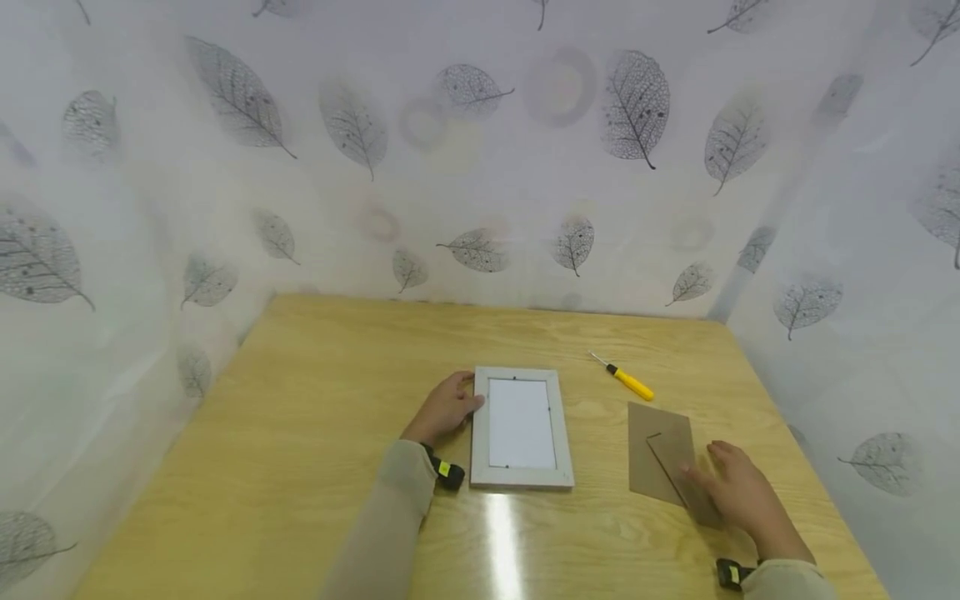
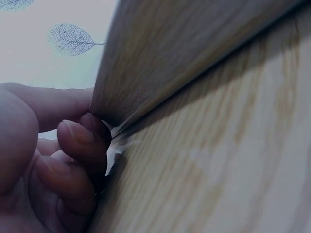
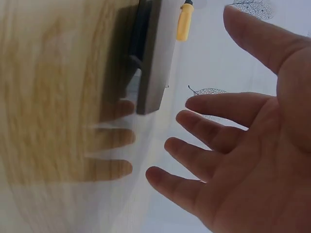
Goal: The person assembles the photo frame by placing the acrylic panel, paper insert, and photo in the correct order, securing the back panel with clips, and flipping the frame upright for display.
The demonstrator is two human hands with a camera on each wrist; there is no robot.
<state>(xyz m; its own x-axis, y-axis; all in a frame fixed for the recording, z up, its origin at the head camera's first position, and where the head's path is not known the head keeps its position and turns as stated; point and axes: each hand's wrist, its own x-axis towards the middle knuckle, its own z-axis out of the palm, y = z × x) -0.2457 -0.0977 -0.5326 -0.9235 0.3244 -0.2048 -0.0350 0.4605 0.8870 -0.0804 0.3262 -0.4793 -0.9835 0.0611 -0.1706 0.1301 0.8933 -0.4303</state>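
Note:
A pale picture frame lies back side up on the table, with a white sheet inside it and small dark tabs around the opening. My left hand grips its left edge, thumb on top and fingers curled against the side; in the left wrist view these fingers are close to the frame's lower edge. To the right lies a brown backing board with a fold-out stand leg. Over the board's right edge is my right hand, its thumb overlapping the board. The right wrist view shows its fingers straight and spread, nothing between them.
A yellow-handled screwdriver lies beyond the board, its tip pointing away to the left. The wooden table is bounded at the back and sides by whitish sheeting printed with leaves.

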